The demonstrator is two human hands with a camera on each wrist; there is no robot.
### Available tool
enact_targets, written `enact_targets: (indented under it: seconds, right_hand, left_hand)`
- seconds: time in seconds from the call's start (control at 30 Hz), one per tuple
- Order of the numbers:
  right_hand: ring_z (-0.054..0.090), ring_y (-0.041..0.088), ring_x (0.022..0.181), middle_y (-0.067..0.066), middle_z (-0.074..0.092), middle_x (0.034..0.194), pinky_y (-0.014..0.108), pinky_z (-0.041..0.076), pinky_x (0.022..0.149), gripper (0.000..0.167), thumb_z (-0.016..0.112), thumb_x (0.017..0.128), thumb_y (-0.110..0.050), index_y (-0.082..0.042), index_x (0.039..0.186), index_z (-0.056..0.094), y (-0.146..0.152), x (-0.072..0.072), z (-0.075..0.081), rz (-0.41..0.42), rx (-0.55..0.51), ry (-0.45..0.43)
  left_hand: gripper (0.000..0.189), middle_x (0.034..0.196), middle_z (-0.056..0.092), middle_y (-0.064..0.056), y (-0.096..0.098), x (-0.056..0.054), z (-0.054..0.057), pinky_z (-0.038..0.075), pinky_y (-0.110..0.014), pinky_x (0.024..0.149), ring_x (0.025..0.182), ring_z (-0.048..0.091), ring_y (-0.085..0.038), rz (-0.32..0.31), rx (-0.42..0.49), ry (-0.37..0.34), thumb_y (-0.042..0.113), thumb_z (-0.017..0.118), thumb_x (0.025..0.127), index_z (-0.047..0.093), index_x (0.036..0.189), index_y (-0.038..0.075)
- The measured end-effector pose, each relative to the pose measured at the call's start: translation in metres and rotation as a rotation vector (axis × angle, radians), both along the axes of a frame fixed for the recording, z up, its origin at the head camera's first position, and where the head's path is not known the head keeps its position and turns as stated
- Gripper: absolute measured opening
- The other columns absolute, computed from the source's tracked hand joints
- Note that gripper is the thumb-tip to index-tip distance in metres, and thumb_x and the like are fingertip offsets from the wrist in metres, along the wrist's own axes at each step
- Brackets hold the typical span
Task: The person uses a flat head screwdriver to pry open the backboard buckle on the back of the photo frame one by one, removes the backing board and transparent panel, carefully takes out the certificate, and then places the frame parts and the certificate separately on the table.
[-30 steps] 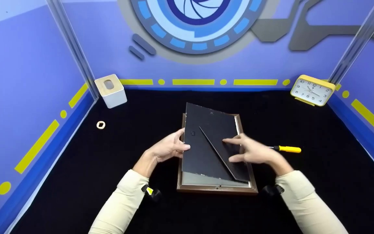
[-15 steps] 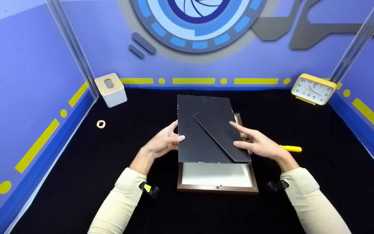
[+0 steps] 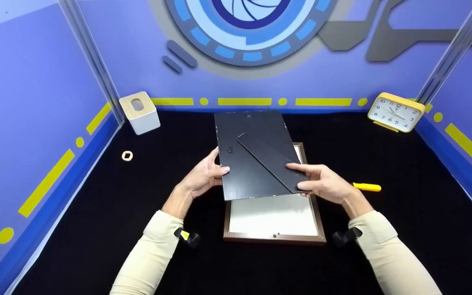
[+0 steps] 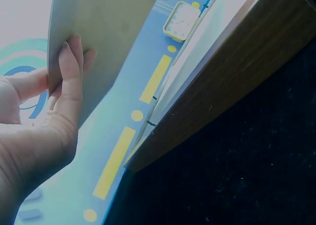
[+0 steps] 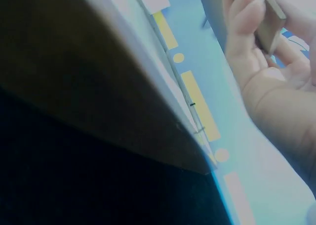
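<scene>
"What's nearest?"
"The frame (image 3: 256, 237), flat on the counter (image 3: 260, 270)."
"And the panel (image 3: 246, 172)?"
"Raised above it, between both hands: the left grip (image 3: 201, 176) pinches its left edge, the right grip (image 3: 326, 183) its near right corner, by the strut (image 3: 268, 157)."
"Different from a second ago?"
"Yes, the panel has shifted away and left, baring more of the frame's white inside."
"Farthest?"
"The clock (image 3: 395, 113), back right."

We can't see the frame (image 3: 252, 236)'s far-left corner past the board (image 3: 248, 168); right hand (image 3: 325, 183) blocks part of the screwdriver (image 3: 368, 187).
</scene>
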State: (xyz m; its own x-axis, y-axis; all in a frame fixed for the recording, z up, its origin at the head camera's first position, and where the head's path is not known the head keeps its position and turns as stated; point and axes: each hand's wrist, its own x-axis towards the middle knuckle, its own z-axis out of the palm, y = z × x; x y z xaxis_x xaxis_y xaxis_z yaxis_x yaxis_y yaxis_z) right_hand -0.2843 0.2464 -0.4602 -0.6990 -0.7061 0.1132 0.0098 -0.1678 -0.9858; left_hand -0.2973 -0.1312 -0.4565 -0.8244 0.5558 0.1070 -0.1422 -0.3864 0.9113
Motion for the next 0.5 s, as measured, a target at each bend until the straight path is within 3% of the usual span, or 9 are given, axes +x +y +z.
enact_targets:
  seconds: [0.13, 0.23, 0.27, 0.37, 0.5]
  right_hand:
    - [0.064, 0.018, 0.075, 0.015, 0.063, 0.100, 0.024, 0.052, 0.062, 0.064, 0.050, 0.097, 0.013, 0.003, 0.156, 0.026, 0.001, 0.002, 0.003, 0.071, -0.074, -0.040]
    - [0.058, 0.017, 0.072, 0.012, 0.057, 0.105, 0.023, 0.044, 0.057, 0.064, 0.045, 0.100, 0.012, 0.001, 0.158, 0.021, 0.001, 0.002, 0.005, 0.101, -0.095, -0.062]
    - [0.054, 0.016, 0.068, 0.009, 0.055, 0.100, 0.022, 0.041, 0.056, 0.063, 0.043, 0.101, 0.012, 0.000, 0.158, 0.019, 0.002, 0.003, 0.006, 0.106, -0.101, -0.066]
    - [0.041, 0.013, 0.059, 0.001, 0.046, 0.086, 0.023, 0.033, 0.054, 0.062, 0.040, 0.102, 0.010, 0.000, 0.159, 0.017, 0.004, 0.002, 0.007, 0.094, -0.115, -0.058]
    - [0.033, 0.013, 0.057, 0.003, 0.047, 0.088, 0.023, 0.031, 0.054, 0.061, 0.039, 0.103, 0.010, 0.000, 0.158, 0.016, 0.011, 0.000, 0.010, 0.027, -0.135, -0.035]
  left_hand:
    - [0.091, 0.092, 0.071, -0.010, 0.000, 0.000, 0.002, 0.058, -0.040, 0.078, 0.085, 0.068, -0.019, 0.019, -0.019, -0.008, -0.010, 0.055, 0.095, 0.002, 0.162, 0.020]
    - [0.091, 0.089, 0.068, -0.007, 0.002, 0.000, 0.002, 0.058, -0.037, 0.075, 0.079, 0.068, -0.017, 0.050, -0.055, -0.027, -0.008, 0.058, 0.095, 0.003, 0.162, 0.021]
    - [0.091, 0.088, 0.067, -0.006, 0.002, 0.000, 0.002, 0.057, -0.035, 0.073, 0.077, 0.067, -0.015, 0.065, -0.077, -0.032, -0.006, 0.059, 0.095, 0.002, 0.162, 0.020]
    - [0.086, 0.096, 0.061, -0.008, 0.004, 0.000, 0.001, 0.056, -0.032, 0.070, 0.072, 0.064, -0.014, 0.124, -0.144, -0.058, 0.006, 0.061, 0.099, 0.003, 0.162, 0.016]
    - [0.072, 0.106, 0.057, -0.014, 0.005, 0.000, -0.003, 0.056, -0.031, 0.066, 0.071, 0.064, -0.017, 0.198, -0.240, -0.084, 0.025, 0.053, 0.105, 0.011, 0.161, 0.007]
